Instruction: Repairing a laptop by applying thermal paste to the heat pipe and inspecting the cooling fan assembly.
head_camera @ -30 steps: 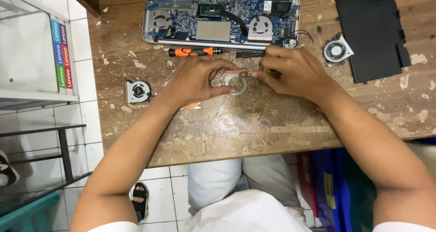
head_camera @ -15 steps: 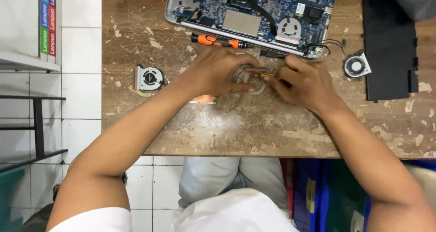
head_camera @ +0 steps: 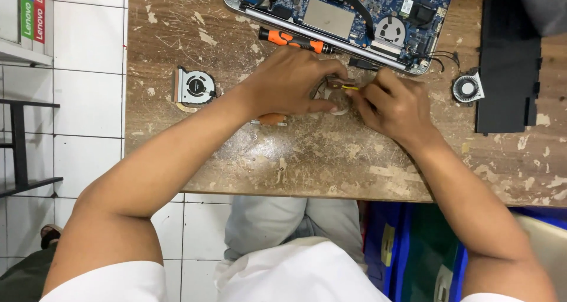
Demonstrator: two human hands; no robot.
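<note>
Head view, the only one: I am watching the left hand (head_camera: pixel 289 83) pressing down on a small round fan unit (head_camera: pixel 338 98) on the worn wooden bench (head_camera: pixel 331 154); its fingers are curled around the near and left edges, closed enough to pin the part but not wrapped fully round it. The right hand (head_camera: pixel 393 104) is pinching a thin yellow-tipped tool (head_camera: pixel 349 87) against the top of the fan unit, fingers nearly shut; I cannot tell what the tip is engaging, since both hands are covering most of the part.

Risks as I am judging them: the tool is sitting at a shallow angle, so it could be skating off and jabbing the left fingertips just beside it; the fan unit is resting near the opened laptop chassis (head_camera: pixel 342 15) and the orange screwdriver (head_camera: pixel 292 40), so a slip could be driving it into the exposed board; any small fastener coming loose could be rolling into the bench's pitted surface; spare fans (head_camera: pixel 195 88) (head_camera: pixel 468 89) are lying well apart.
</note>
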